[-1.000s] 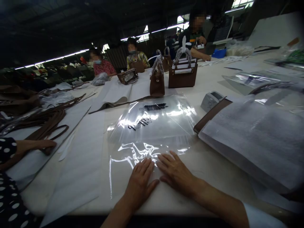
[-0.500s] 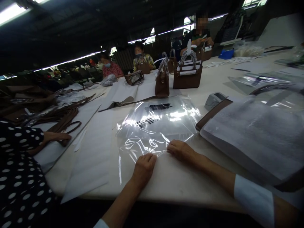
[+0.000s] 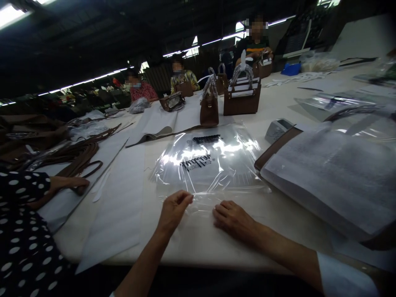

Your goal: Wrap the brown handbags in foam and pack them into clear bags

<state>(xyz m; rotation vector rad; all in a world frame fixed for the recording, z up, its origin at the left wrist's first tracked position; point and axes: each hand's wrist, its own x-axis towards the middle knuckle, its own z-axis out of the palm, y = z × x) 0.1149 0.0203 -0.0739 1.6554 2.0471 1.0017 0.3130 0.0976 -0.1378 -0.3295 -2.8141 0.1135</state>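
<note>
A clear plastic bag (image 3: 198, 175) with black printed lettering lies spread on the white table in front of me. My left hand (image 3: 175, 208) pinches its near part between thumb and fingers, lifting the film slightly. To the right, my right hand (image 3: 233, 218) rests low on the table with its fingers curled at the bag's near edge; the fingertips are partly hidden. Beside the bag on the right lies a large brown handbag (image 3: 272, 150), its side covered by a white sheet (image 3: 328, 173).
Brown handbags (image 3: 241, 101) with wrapped handles stand beyond the bag. A small grey box (image 3: 278, 128) sits right. White sheets (image 3: 120, 202) and brown straps (image 3: 77, 159) lie left, near a co-worker's hand (image 3: 72, 183). Other people sit across the table (image 3: 278, 99).
My left hand has moved left and up, raising the film. My right hand has slid nearer to me. The bag's lettering now shows more flatly and readably.
</note>
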